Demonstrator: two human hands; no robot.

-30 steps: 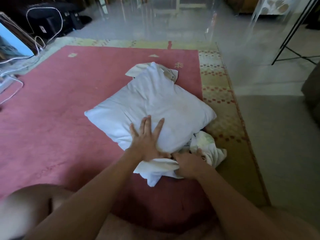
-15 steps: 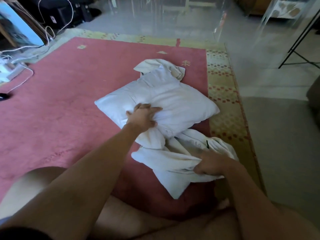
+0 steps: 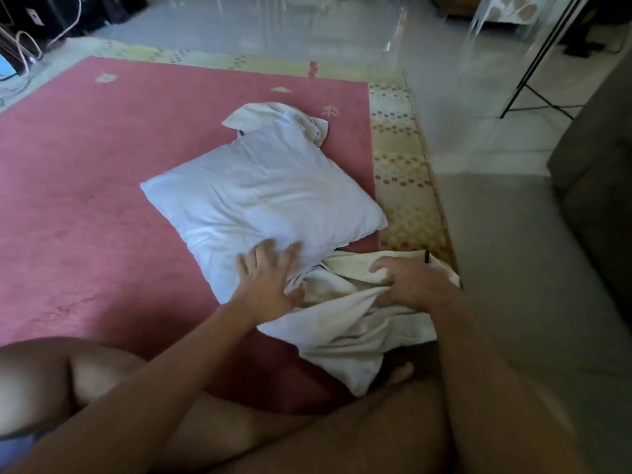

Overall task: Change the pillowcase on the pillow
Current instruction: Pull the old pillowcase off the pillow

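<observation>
The white pillow (image 3: 260,196) lies on a pink rug (image 3: 102,200). The left hand (image 3: 270,278) rests on the pillow's near corner, fingers straight and spread. Just right of that corner, the right hand (image 3: 410,285) clutches a bunched cream pillowcase (image 3: 342,323), which touches the pillow's near edge. A second crumpled cloth (image 3: 273,112) sits against the pillow's far corner. A grey sofa (image 3: 588,200) stands well right of the pillow, and cables (image 3: 24,46) lie far to its left.
</observation>
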